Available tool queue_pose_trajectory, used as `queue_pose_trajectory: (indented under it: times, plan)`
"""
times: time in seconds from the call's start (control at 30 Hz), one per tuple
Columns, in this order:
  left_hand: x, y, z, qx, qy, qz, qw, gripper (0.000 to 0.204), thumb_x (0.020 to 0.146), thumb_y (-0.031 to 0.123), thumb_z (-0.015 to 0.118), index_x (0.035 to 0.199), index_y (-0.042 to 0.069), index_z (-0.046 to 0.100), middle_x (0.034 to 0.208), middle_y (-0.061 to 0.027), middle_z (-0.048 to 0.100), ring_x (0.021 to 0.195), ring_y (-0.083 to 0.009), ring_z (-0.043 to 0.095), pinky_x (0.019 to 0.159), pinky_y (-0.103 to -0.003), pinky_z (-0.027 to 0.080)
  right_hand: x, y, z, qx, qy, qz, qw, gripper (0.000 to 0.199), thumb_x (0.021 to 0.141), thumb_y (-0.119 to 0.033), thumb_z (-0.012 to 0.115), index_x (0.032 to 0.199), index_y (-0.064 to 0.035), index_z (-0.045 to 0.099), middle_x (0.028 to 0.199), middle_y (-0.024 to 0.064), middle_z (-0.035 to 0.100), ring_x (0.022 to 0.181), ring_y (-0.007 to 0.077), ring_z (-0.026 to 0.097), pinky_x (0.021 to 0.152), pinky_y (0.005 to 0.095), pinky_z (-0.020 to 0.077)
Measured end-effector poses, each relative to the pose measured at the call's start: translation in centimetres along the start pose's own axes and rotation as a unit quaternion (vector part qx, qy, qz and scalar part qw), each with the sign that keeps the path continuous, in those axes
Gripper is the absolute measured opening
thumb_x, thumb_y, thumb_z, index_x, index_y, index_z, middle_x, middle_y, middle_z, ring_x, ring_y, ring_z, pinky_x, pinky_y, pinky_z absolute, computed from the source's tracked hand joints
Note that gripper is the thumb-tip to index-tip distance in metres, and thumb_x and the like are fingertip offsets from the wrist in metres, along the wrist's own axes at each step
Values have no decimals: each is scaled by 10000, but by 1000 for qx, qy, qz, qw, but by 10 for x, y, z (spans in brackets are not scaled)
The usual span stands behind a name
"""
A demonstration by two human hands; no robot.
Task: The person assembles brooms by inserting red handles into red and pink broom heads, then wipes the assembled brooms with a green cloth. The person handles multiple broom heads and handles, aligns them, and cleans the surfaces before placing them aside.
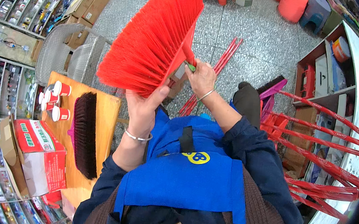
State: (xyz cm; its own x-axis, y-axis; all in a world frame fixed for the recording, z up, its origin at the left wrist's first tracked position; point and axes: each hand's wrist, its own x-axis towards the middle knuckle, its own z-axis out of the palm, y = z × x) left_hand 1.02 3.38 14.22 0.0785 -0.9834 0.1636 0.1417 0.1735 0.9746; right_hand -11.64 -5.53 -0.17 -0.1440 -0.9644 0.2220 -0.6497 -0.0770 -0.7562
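Since both hands are on the same thing, starting there: the right hand (pixel 202 78) has its grip curled in at the neck of a red broom head (pixel 153 36), a small green bit (pixel 191 67) poking out by the fingers, and the left hand (pixel 140 109) has its grip closed on the lower corner, thumb up, other fingers mostly hidden. So the broom head's held up in front of the body, fanned bristles toward the left, its top running out of view. Room-wise, speckled floor (pixel 261 43) stretches ahead and right, with thin red sticks (pixel 225 58) lying just beyond the right hand. Tighter on the left: the wooden surface (pixel 107 123) has its corner near the left wrist, and a dark-bristled, purple-backed broom head (pixel 86 136) sits along that edge, beside red-and-white cups (pixel 62 89) and a printed carton (pixel 52 165). More print repeats along the shiny red poles (pixel 318 160) at right, and the blue apron (pixel 188 181) wears a yellow badge (pixel 196 157). Past the surface there's a woven-looking silvery chair (pixel 84 61).
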Motion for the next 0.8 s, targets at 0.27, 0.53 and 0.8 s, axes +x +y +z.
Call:
queue_pose_trajectory:
  times: [0.27, 0.53, 0.8]
  plan:
    - [9, 14, -3, -60, 5, -81, 995, 540, 825, 40, 669, 1310, 43, 433, 1227, -123, 558, 1050, -274, 605, 879, -480, 524, -3, 8, 15, 187, 13, 16, 982, 219, 789, -223, 688, 956, -127, 583, 769, 156, 641, 787, 365, 632, 681, 458, 487]
    - [0, 4, 9, 57, -18, -2, 998, 570, 822, 15, 646, 1336, -2, 402, 1239, -128, 552, 1058, -271, 606, 894, -446, 519, 2, 10, 18, 211, 1, 14, 977, 224, 797, -278, 691, 942, -115, 639, 812, 187, 653, 804, 385, 626, 694, 453, 495]
    - [-16, -22, 9, -2, -1, -74, 997, 623, 798, -13, 620, 1362, 12, 355, 1279, -130, 515, 1126, -289, 569, 925, -498, 503, -25, 43, 21, 212, -112, 34, 970, 224, 782, -251, 670, 956, -110, 667, 801, 201, 644, 807, 391, 621, 697, 457, 493]
